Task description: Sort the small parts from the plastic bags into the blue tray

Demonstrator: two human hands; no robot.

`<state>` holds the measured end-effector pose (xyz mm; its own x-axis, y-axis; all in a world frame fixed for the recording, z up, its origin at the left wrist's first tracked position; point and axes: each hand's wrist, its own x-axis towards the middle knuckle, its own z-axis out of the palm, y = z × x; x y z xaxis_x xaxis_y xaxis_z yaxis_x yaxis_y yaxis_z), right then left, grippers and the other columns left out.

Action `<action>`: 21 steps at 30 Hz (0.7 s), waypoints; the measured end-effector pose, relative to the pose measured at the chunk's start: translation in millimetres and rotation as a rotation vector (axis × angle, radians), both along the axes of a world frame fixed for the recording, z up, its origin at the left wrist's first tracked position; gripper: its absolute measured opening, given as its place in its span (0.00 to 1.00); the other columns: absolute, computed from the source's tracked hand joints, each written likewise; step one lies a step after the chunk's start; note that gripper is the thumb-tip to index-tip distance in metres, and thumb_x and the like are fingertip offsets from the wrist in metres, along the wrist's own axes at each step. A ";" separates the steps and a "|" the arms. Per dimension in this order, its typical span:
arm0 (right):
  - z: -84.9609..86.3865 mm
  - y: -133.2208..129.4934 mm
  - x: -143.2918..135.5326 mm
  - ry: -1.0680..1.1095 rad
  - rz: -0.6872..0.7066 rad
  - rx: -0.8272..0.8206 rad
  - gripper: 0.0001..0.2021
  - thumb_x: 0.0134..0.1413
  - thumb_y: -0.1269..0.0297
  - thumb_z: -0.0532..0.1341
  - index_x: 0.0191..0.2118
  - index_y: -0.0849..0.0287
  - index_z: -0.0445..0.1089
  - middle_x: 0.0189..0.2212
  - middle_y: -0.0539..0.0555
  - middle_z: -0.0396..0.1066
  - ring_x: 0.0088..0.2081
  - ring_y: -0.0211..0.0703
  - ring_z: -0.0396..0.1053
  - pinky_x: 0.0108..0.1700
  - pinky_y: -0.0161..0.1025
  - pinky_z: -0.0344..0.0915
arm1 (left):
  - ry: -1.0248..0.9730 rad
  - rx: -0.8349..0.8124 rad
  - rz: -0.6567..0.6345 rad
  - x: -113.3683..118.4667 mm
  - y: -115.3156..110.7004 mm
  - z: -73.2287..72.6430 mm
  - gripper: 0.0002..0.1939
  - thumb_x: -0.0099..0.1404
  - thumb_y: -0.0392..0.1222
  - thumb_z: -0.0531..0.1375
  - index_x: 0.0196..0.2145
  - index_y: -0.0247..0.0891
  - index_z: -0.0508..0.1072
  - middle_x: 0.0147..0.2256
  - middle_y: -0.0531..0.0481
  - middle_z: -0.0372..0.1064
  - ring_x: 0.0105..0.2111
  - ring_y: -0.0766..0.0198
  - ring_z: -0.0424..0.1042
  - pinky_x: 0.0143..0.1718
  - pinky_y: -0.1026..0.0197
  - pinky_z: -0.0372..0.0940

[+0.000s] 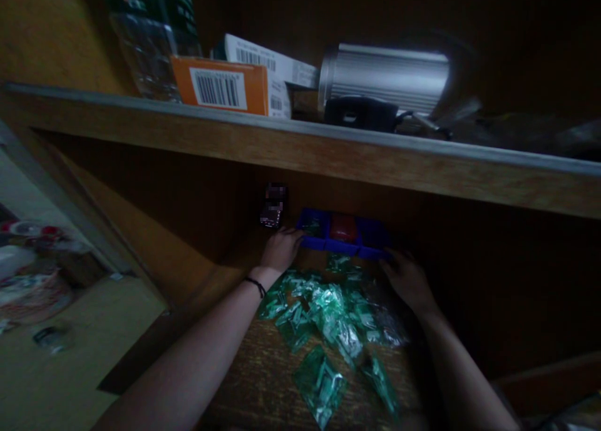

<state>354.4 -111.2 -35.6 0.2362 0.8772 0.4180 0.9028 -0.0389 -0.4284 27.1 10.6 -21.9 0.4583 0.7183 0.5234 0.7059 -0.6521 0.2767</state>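
At the back of the lower shelf sits a blue three-compartment tray (319, 244). My left hand (283, 248), with a dark cord on its wrist, is closed on the tray's left end. The right end is in the fingers of my right hand (406, 279), partly lost in shadow. A red packet (344, 228) lies in the middle compartment, and something greenish is in the left one. The right compartment is too dark to make out. Between my forearms many small green clear packets (328, 306) lie in a loose heap on the wood.
Above, a shelf edge (300, 146) crosses the view. On that shelf stand a plastic bottle (153, 49), an orange box (220, 86), a white box (277, 62) and a ribbed silver cylinder (387, 74). A dark phone-like object (272, 206) leans at the back left. A basket (35, 290) stands outside.
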 end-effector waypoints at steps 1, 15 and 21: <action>-0.1 0.0 0.5 -0.010 -0.011 0.004 0.22 0.63 0.54 0.54 0.56 0.56 0.73 0.54 0.62 0.71 0.56 0.57 0.69 0.60 0.53 0.64 | -0.004 -0.001 0.015 -1.2 0.2 0.0 0.13 0.72 0.37 0.55 0.47 0.44 0.78 0.42 0.48 0.78 0.44 0.55 0.73 0.47 0.55 0.68; 0.1 0.2 -4.2 0.014 0.006 -0.004 0.24 0.63 0.55 0.54 0.58 0.60 0.71 0.58 0.64 0.68 0.61 0.57 0.65 0.64 0.53 0.60 | 0.009 0.022 -0.001 0.9 2.0 -3.4 0.16 0.71 0.34 0.53 0.49 0.44 0.78 0.43 0.47 0.79 0.45 0.54 0.73 0.47 0.55 0.68; 10.6 -6.4 -6.1 -0.046 -0.032 0.075 0.22 0.61 0.59 0.56 0.57 0.60 0.71 0.57 0.64 0.68 0.59 0.58 0.65 0.61 0.53 0.61 | -0.011 0.083 -0.010 -2.1 -3.5 5.3 0.16 0.71 0.39 0.57 0.55 0.40 0.74 0.50 0.46 0.76 0.49 0.51 0.68 0.53 0.50 0.65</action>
